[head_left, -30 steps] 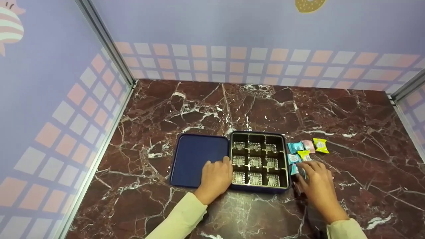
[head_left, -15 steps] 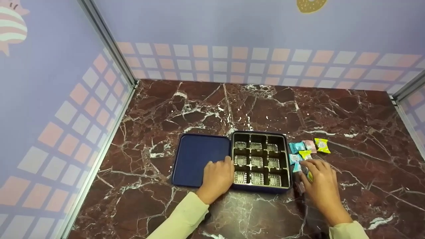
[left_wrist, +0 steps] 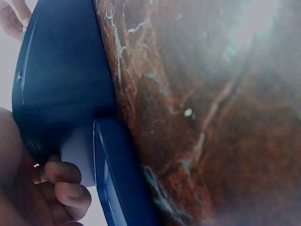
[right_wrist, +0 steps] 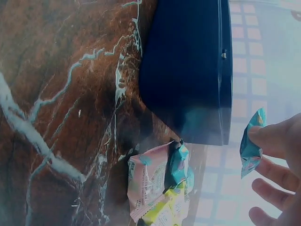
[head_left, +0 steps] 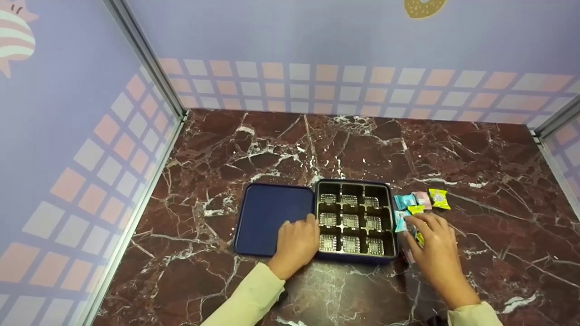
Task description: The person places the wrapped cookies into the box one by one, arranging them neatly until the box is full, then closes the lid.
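The right grip (head_left: 435,244) pinches a blue sweet (right_wrist: 248,148) between thumb and finger, just right of the box (head_left: 355,259); the left grip (head_left: 295,243) pinches the box's left rim, beside the lid (head_left: 263,217); other sweets (right_wrist: 149,175) lie to the right, their print too small to read; the surface (head_left: 226,290) is red-brown, white-veined; lilac walls (head_left: 299,31) bear pink and white squares.

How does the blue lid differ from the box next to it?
The lid is shallow, while the box has much taller walls. The lid's visible face is plain; the box holds a tray with nine compartments. In the head view, the lid lies left and the box right. Both are dark blue with rounded corners.
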Demonstrator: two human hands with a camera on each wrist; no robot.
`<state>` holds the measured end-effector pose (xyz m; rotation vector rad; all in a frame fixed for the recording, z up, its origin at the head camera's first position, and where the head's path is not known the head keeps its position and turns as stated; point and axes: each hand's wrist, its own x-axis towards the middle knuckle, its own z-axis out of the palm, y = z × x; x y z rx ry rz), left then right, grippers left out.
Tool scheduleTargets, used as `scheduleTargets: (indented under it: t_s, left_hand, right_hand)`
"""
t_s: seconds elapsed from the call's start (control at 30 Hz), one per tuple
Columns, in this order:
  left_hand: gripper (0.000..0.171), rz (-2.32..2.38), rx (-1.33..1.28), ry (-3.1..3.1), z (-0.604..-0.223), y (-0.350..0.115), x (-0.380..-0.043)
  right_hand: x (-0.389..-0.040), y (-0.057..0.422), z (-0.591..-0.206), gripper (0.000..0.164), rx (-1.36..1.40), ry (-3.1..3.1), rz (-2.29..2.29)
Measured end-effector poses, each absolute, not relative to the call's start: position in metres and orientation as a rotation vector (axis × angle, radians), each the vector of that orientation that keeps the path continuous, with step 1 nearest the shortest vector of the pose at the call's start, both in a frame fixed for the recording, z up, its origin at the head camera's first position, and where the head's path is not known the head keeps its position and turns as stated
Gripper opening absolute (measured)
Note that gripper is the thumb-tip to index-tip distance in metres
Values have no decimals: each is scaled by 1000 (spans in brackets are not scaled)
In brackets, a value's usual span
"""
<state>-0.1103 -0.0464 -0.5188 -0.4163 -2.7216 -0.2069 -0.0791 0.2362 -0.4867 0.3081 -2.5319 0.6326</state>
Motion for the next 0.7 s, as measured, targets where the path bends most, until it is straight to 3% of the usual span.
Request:
scheduleTargets:
  t_s: [0.7]
  left_hand:
    - [24, -161, -424, -2696, -519, -45, -111]
  right_hand:
    - [-82, 227, -484, 36, 390, -2538, 699]
